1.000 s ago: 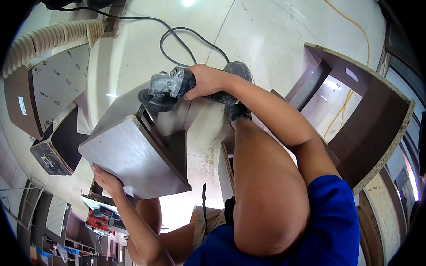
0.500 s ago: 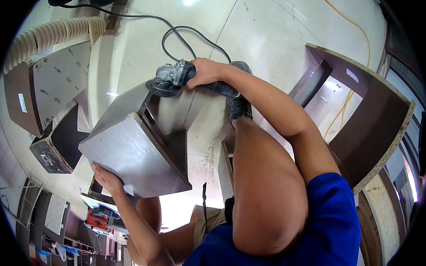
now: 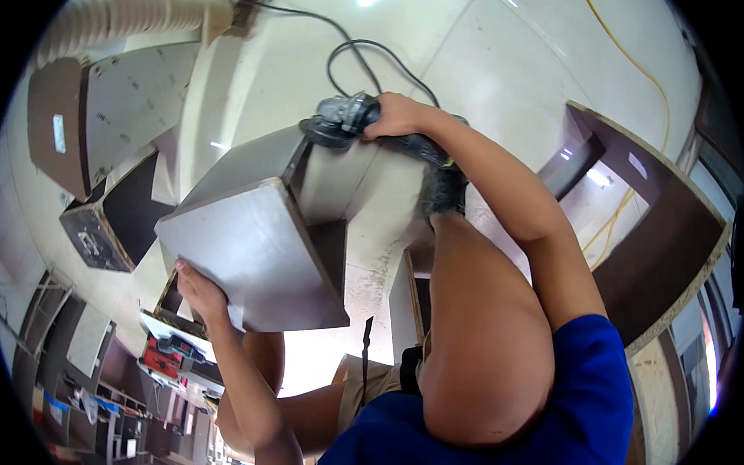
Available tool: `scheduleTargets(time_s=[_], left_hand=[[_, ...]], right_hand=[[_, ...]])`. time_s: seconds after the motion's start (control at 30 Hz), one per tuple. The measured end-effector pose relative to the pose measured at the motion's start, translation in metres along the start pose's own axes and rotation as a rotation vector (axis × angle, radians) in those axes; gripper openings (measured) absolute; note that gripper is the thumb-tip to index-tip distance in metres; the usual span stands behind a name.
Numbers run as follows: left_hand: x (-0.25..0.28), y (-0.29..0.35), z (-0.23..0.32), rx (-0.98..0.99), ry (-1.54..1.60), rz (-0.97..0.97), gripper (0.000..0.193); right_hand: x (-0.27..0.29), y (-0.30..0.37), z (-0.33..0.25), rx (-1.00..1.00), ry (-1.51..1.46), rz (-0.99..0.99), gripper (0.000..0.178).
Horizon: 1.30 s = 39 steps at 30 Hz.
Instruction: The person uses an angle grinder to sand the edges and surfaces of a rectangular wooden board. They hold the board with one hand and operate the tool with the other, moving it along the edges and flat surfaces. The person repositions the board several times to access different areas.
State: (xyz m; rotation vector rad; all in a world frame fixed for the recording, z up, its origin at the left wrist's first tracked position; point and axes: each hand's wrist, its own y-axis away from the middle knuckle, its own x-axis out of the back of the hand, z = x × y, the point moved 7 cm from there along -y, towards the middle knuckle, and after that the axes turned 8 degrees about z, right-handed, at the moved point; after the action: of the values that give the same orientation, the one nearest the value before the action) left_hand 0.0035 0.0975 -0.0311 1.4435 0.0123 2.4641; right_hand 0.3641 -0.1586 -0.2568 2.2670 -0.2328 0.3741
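Observation:
My right hand [image 3: 396, 116] is wrapped round the body of an angle grinder [image 3: 339, 116], grey at its head and black along the grip. Its disc end rests at or just over the far upper corner of an open-sided box [image 3: 252, 253] with silver-grey panels and dark inner faces; whether it touches cannot be made out. At the box's near left edge, my left hand [image 3: 199, 292] grips the panel, fingers partly hidden by it. The box is tilted in front of my knees. A black cord [image 3: 370, 44] runs from the grinder across the floor.
A curved dark cabinet piece [image 3: 676, 202] with a raw chipboard edge stands at the right, by a yellow cable [image 3: 652, 78]. Left are a ribbed hose [image 3: 134, 15], a large panel box [image 3: 56, 131] and a small dark box [image 3: 101, 235]. A power drill [image 3: 179, 346] lies nearer, lower left.
The whole view has swung, shifting most things right in the picture. Both hands keep their holds, and the grinder's head stays by the same far corner of the box.

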Motion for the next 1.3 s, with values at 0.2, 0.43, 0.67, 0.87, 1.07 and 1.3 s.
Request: scheduleTargets(time_s=[0.2,0.43,0.67,0.87,1.07,1.3], left_hand=[[0.000,-0.002,-0.001,-0.029,-0.034,0.007,0.068],[0.003,-0.001,-0.008,0.018,-0.053,-0.044,0.069],[0.001,0.001,0.012,-0.045,0.014,0.063,0.061],[0.001,0.001,0.015,-0.031,0.011,0.063,0.061],[0.000,0.002,0.012,-0.032,0.048,0.090,0.061],[-0.004,0.008,-0.008,0.126,0.162,0.073,0.071]], right_hand=[[-0.001,-0.001,0.003,-0.004,-0.101,-0.075,0.063],[0.017,0.041,-0.049,0.125,-0.271,-0.090,0.039],[0.034,0.089,-0.085,0.180,-0.388,-0.046,0.042],[0.045,0.102,-0.091,0.226,-0.367,-0.028,0.044],[0.049,0.096,-0.041,0.052,-0.430,0.068,0.040],[0.084,0.111,-0.031,-0.092,-0.676,0.319,0.024]])
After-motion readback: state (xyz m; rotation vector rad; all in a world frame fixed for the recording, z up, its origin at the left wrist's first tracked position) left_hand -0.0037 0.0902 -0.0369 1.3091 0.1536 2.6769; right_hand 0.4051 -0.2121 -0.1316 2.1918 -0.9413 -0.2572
